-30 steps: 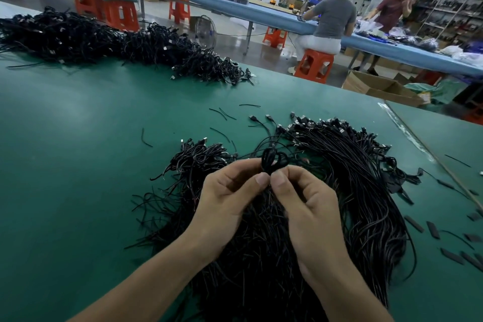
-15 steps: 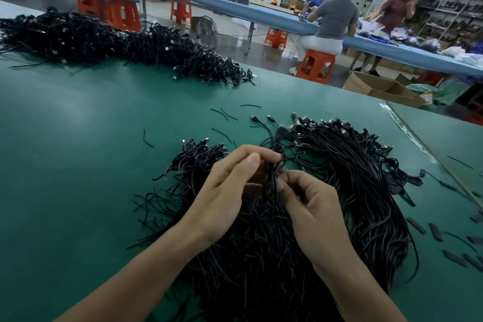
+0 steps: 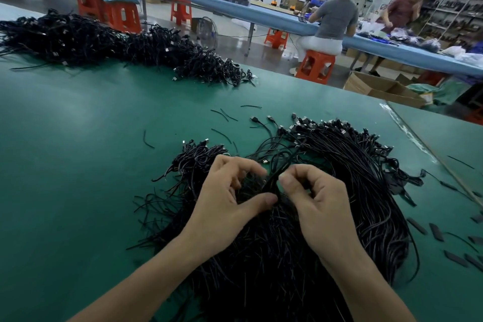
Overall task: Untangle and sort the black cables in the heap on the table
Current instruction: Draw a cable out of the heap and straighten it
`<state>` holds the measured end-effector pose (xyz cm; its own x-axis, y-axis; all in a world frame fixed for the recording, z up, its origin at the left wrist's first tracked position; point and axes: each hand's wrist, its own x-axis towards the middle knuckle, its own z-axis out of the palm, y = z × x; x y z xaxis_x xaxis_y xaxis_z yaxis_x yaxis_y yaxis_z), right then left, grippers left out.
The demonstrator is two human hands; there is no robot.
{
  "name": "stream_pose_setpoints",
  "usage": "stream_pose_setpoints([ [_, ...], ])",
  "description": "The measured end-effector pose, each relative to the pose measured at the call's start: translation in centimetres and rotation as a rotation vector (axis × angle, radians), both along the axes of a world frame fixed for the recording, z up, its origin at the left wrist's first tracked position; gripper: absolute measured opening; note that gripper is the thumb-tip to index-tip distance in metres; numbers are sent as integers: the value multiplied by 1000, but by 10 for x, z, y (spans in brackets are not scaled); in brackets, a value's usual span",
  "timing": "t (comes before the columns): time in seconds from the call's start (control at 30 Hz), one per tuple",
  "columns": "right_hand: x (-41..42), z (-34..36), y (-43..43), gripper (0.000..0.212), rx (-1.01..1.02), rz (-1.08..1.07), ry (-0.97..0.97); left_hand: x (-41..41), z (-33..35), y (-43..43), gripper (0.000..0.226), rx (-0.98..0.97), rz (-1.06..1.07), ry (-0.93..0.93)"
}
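While both hands work over the heap [image 3: 366,204] at the near middle of the table [image 3: 78,151], one cable [image 3: 285,166] stands out of it between them, running up and right toward the plug ends at the heap's far edge

Left hand [image 3: 224,204]: fingers curled, thumb [image 3: 264,201] stretched across with its tip against the cable's lower end, so it pinches the cable between thumb and curled fingers

Right hand [image 3: 324,212]: fingers curled in, index tip [image 3: 285,178] just beside the cable. Can't tell whether it actually pinches a strand or only touches

Both wrists lie over the heap, forearms coming in from the near edge

Rest:
- far heap [image 3: 117,42] along the table's far left edge, well apart from the near one
- short offcuts [image 3: 221,135] loose on the green between the heaps
- flat black strips [image 3: 436,232] scattered right of the heap
- orange stool [image 3: 315,68], open box [image 3: 376,86] on the floor past the table
- blue bench [image 3: 261,15] behind, one person seated [image 3: 335,18], one standing [image 3: 402,10]
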<state>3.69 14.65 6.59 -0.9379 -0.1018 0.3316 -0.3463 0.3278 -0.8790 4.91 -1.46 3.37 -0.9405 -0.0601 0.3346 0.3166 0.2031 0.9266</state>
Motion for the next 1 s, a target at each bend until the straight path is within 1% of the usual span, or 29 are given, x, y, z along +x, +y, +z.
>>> stream_pose_setpoints([
  [0.03,1,1,-1,14,-3,-6,12,0,-2,0,31,31,45,-11],
  [0.1,5,3,-5,11,-17,29,37,-1,-2,2,23,113,78,-54],
  [0.17,9,4,-9,13,-33,104,52,-3,0,2,19,199,33,-95],
  [0.23,11,3,-11,14,13,168,48,-3,3,1,7,312,-57,-118],
  [0.27,12,2,-12,15,60,180,44,-3,7,0,11,388,-103,-129],
  [0.33,12,-2,-11,16,127,171,1,-3,13,-1,30,549,-187,-161],
  [0.37,12,-4,-11,17,141,155,-28,-3,16,-3,36,588,-220,-169],
  [0.4,11,-6,-10,17,148,136,-48,-3,19,-4,40,595,-256,-167],
  [0.47,7,-8,-7,16,164,101,-45,-2,20,-5,49,531,-299,-151],
  [0.53,3,-8,-4,16,172,65,-18,0,19,-5,52,378,-281,-134],
  [0.67,-1,-5,2,14,90,-23,22,0,6,-3,34,-19,-109,-84],
  [0.73,0,-3,0,10,31,-47,44,0,0,-1,31,-129,-67,-79],
  [0.77,1,-1,-1,9,14,-46,55,1,0,1,36,-122,-87,-86],
  [0.87,7,1,-8,10,-11,31,75,2,1,4,51,116,-175,-205],
  [0.9,9,2,-9,11,-8,56,78,1,1,3,56,156,-191,-262],
  [0.97,12,2,-10,12,21,86,82,-3,2,3,59,257,-222,-358],
  [1.0,13,2,-10,15,38,98,82,-5,3,1,63,301,-240,-376],
])
